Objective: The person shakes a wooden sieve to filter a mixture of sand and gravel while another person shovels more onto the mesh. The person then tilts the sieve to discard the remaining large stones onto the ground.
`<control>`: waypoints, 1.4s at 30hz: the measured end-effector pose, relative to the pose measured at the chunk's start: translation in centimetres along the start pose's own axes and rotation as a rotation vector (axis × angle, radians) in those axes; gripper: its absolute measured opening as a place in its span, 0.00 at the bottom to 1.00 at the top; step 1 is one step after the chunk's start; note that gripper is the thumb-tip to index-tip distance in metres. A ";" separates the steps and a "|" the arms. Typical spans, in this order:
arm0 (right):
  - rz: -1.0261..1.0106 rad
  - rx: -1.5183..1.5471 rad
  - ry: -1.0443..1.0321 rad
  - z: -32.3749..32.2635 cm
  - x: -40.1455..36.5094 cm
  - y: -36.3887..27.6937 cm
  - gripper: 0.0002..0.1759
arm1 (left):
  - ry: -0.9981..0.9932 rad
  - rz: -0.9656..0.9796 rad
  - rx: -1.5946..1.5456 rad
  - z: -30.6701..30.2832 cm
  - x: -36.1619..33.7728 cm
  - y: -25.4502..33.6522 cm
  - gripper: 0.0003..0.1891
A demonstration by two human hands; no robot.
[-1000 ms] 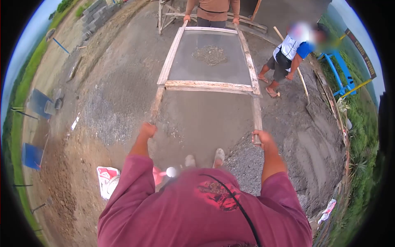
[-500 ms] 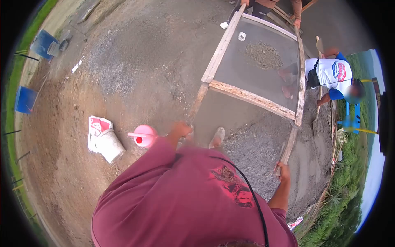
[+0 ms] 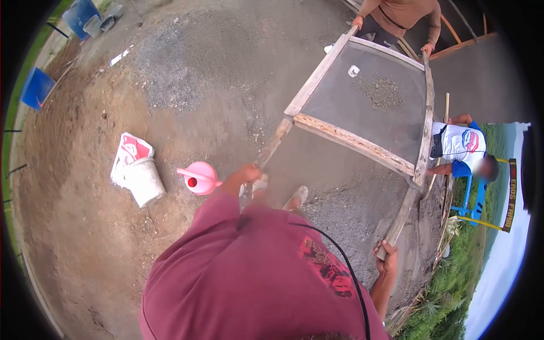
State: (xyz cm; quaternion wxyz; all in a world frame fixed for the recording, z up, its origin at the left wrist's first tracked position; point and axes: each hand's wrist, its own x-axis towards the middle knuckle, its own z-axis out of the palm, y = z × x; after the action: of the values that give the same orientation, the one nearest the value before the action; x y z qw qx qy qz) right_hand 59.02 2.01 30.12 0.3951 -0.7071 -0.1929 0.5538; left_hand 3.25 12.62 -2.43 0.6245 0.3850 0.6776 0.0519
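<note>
A wooden-framed mesh sieve (image 3: 357,144) hangs tilted over the ground, with a small heap of gravel (image 3: 385,92) and a white scrap on its screen. My left hand (image 3: 247,173) grips the left handle pole near my feet. Low at the right, my right hand (image 3: 385,252) grips the right handle pole (image 3: 401,218). At the far end, a person in a brown top (image 3: 399,14) holds the other two corners. Grey sifted sand (image 3: 334,170) lies beneath the frame.
A person in a white and blue shirt (image 3: 459,144) bends beside the sieve's right side. A pink watering can (image 3: 198,178), a white bucket (image 3: 141,181) and a red-and-white sack lie to my left. Blue containers (image 3: 35,88) stand far left. Grass borders the right edge.
The view has swung and the sieve now lies diagonally, shifted right and tilted. Both my hands have stayed on the poles. The gravel heap has slid on the screen.
</note>
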 end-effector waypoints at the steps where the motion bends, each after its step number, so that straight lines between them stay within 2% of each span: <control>1: 0.012 -0.014 -0.062 3.9 0.5 1.4 0.19 | 0.106 0.014 0.025 -5.3 -1.8 -1.1 0.13; 2: -0.001 0.001 -0.107 7.8 0.7 2.4 0.17 | 0.228 0.002 -0.018 -10.8 -3.0 -3.0 0.11; 4: -0.048 0.051 -0.274 16.1 -2.4 0.6 0.18 | 0.489 0.062 0.120 -22.6 -12.4 1.0 0.08; 5: -0.026 0.105 -0.278 19.5 -5.2 -1.5 0.19 | 0.541 0.133 0.052 -27.5 -16.6 2.3 0.09; 6: -0.018 0.160 -0.295 21.9 -7.7 -4.2 0.21 | 0.611 0.173 0.116 -31.3 -19.9 4.3 0.09; 9: -0.062 0.129 -0.338 23.7 -10.7 -8.5 0.20 | 0.476 0.056 0.009 -32.1 -18.0 3.8 0.09; 11: -0.054 0.078 -0.309 23.0 -6.8 -7.1 0.19 | 0.567 0.035 0.162 -27.4 -8.7 0.0 0.07; 12: -0.056 0.055 -0.281 21.8 -4.1 -6.1 0.19 | 0.523 -0.013 0.166 -23.9 -7.7 2.0 0.08; 13: -0.048 0.029 -0.250 18.9 -1.9 -5.5 0.17 | 0.450 0.011 0.147 -21.3 -3.9 1.3 0.08; 15: -0.070 0.037 -0.144 14.3 -0.7 -6.1 0.15 | 0.189 -0.097 -0.011 -15.3 -3.0 2.7 0.09; 17: -0.060 -0.013 -0.088 10.0 0.2 -5.9 0.14 | 0.202 -0.015 0.065 -10.3 -2.7 2.9 0.10; 19: -0.028 -0.021 -0.083 7.6 0.9 -5.4 0.13 | 0.211 -0.018 0.012 -7.0 0.0 1.6 0.11; 23: 0.046 0.018 -0.068 5.4 1.6 -3.1 0.13 | 0.131 -0.032 -0.010 -7.3 -0.9 3.5 0.12; 25: 0.170 0.104 -0.045 4.0 3.5 -1.1 0.14 | 0.123 -0.021 0.009 -8.0 -0.3 2.9 0.12; 28: 0.345 0.151 -0.050 2.2 8.5 2.6 0.14 | 0.219 -0.024 0.142 -8.9 -3.2 6.3 0.12; 30: 0.409 0.126 -0.055 1.4 12.5 4.6 0.14 | 0.296 -0.027 0.070 -8.4 -2.8 7.2 0.11; 31: 0.415 0.141 -0.044 0.9 14.0 4.9 0.12 | 0.327 -0.023 0.040 -8.0 -2.6 8.3 0.10; 34: 0.391 0.143 -0.047 -1.1 16.9 6.7 0.12 | 0.285 -0.034 0.252 -7.1 -3.0 10.6 0.09; 40: 0.390 0.115 -0.143 -4.9 21.5 9.7 0.10 | 0.450 -0.007 0.427 -5.1 -2.0 14.3 0.09; 42: 0.402 0.154 -0.131 -6.0 22.0 10.2 0.10 | 0.447 -0.018 0.411 -3.7 -2.9 15.6 0.10</control>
State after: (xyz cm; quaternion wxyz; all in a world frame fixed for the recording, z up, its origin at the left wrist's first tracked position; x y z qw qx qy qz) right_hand 69.83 9.27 8.83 0.3161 -0.6615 -0.0308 0.6794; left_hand 6.87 23.37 9.33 0.3692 0.4762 0.7980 -0.0082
